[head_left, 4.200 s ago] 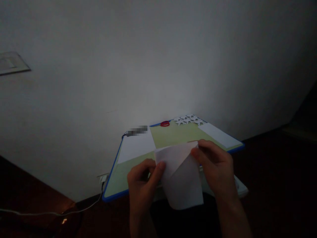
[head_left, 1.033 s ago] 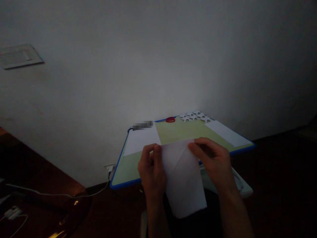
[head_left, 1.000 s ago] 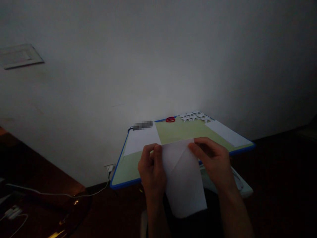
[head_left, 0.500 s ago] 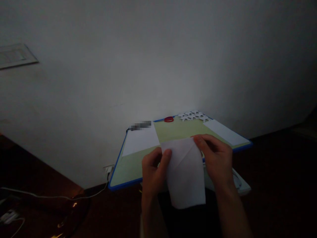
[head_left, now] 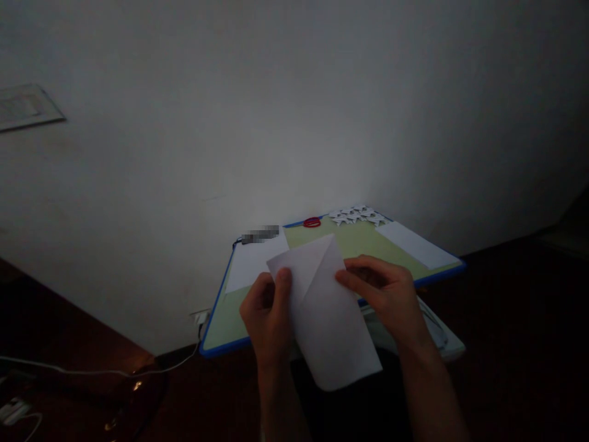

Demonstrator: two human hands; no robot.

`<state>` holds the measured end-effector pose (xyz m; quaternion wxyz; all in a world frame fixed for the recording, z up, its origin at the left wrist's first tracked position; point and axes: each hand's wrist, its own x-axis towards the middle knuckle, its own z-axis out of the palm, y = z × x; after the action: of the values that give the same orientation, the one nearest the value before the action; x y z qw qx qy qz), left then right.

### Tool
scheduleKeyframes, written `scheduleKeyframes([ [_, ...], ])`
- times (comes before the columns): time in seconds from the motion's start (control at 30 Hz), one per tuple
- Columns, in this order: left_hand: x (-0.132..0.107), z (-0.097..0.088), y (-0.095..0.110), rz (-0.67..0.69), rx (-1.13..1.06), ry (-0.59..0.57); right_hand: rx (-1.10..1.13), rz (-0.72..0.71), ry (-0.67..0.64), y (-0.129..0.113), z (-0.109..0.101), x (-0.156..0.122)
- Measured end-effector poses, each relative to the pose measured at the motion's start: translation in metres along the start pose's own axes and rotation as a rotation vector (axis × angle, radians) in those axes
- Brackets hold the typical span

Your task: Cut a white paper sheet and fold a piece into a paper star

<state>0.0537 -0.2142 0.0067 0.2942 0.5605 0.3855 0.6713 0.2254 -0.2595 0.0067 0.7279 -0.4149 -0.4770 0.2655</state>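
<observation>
A white sheet of paper (head_left: 334, 331) with a diagonal crease near its top hangs tilted between my hands, above my lap. My left hand (head_left: 269, 307) pinches its upper left edge, thumb on the front face and fingers behind. On the other side my right hand (head_left: 386, 291) is closed at the paper's right edge, thumb and forefinger touching it just below the top corner. Behind the held paper lies a pale green table (head_left: 317, 236) with a blue rim.
White paper lies at the table's left (head_left: 246, 267), with another white sheet (head_left: 414, 244) at the right. Red-handled scissors (head_left: 311, 222) and several small folded paper pieces (head_left: 356, 215) lie along the back, near the wall (head_left: 294, 123). A white cable (head_left: 92, 371) runs at lower left.
The paper has tilted, its top shifting left with my left hand. My right hand has moved from the top corner slightly down the right edge.
</observation>
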Motion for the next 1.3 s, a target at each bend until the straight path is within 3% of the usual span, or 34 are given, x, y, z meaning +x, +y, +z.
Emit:
scheduleKeyframes([
  [0.2,-0.001,-0.001,0.001,0.036,0.048,0.031,-0.052,-0.037,0.037,-0.002,0.001,-0.001],
  [0.73,-0.004,0.0,0.003,-0.018,-0.028,0.027,-0.07,-0.09,0.002,0.002,-0.003,-0.002],
  [0.93,-0.005,-0.007,-0.006,-0.303,-0.346,-0.117,-0.059,-0.065,-0.088,0.002,-0.003,-0.004],
  [1.03,-0.005,-0.007,-0.008,-0.385,-0.388,-0.122,-0.049,-0.068,-0.141,0.002,-0.002,-0.005],
  [1.3,-0.006,-0.001,-0.005,-0.16,-0.251,0.042,-0.066,-0.079,-0.128,0.007,-0.003,-0.006],
])
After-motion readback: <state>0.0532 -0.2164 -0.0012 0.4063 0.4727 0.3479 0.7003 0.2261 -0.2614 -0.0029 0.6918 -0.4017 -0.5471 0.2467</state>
